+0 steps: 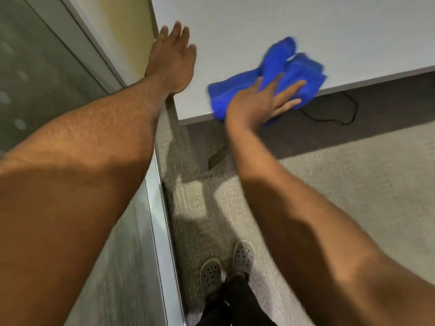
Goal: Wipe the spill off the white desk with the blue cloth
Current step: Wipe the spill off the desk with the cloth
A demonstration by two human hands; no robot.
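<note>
The blue cloth (282, 74) lies bunched on the white desk (306, 24) at its near edge, partly hanging over it. My right hand (261, 100) presses flat on the cloth with fingers spread. My left hand (173, 60) rests flat on the desk's left corner with fingers apart and nothing in it. No spill shows on the desk surface; the cloth is blurred.
A glass partition with a metal frame (155, 208) runs along the left, and a yellow wall panel (127, 24) stands behind the desk corner. A black cable (341, 116) lies on the grey carpet under the desk. My feet in grey perforated shoes (226, 264) stand below.
</note>
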